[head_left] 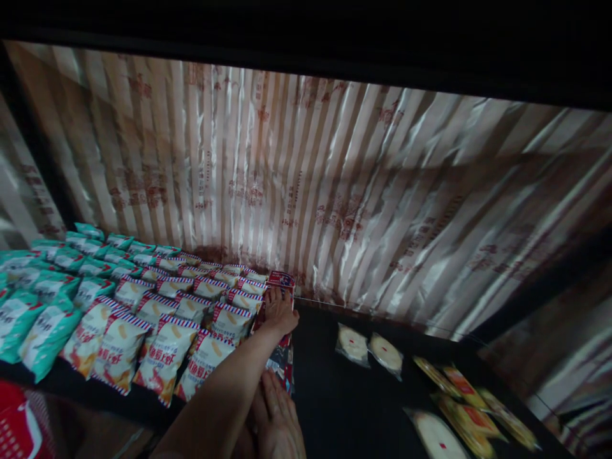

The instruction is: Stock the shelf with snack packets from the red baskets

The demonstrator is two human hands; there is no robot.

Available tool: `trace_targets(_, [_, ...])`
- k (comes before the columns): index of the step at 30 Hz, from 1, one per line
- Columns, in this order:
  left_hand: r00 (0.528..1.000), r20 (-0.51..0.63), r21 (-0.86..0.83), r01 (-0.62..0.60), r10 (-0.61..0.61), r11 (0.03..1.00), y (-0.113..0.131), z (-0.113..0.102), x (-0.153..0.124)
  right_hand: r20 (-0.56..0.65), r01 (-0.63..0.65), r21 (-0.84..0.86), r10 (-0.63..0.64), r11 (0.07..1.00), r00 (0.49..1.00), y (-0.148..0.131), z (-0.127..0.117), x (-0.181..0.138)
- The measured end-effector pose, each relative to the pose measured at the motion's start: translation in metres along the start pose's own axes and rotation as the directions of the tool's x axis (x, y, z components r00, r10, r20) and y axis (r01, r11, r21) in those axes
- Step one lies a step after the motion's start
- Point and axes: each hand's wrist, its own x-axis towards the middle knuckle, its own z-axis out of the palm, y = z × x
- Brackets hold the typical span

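Observation:
My left hand (281,312) reaches far across the shelf and lies with its fingers stretched out on a row of dark red and blue packs (281,278). Nearer to me, my right hand (277,417) is beside the front end of that row. Its fingers are extended and close to the front pack (283,364); whether they touch it I cannot tell. My left forearm hides part of the packs. Directly left stand several rows of white and orange snack bags (164,350) with striped top edges, leaning back slightly.
Teal snack bags (50,331) fill the far left. On the black shelf (329,382) to the right lie round white packaged items (352,343) and yellow packs (461,408). A red basket (14,421) is at lower left. Wrinkled printed film (306,185) covers the back.

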Motion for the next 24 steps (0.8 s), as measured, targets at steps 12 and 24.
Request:
trace_targets(12, [0.98,-0.192,-0.448,-0.137,0.055,0.884,0.012,-0.045,-0.115,0.113,-0.175,0.126,0.161,0.977,0.98,-0.019,-0.048,0.003])
trace_targets(24, [0.862,-0.06,-0.793,0.265,-0.503,0.548,-0.075,-0.001,-0.268,0.294,-0.739,0.512,0.719,0.438,0.629,-0.04,-0.05,-0.043])
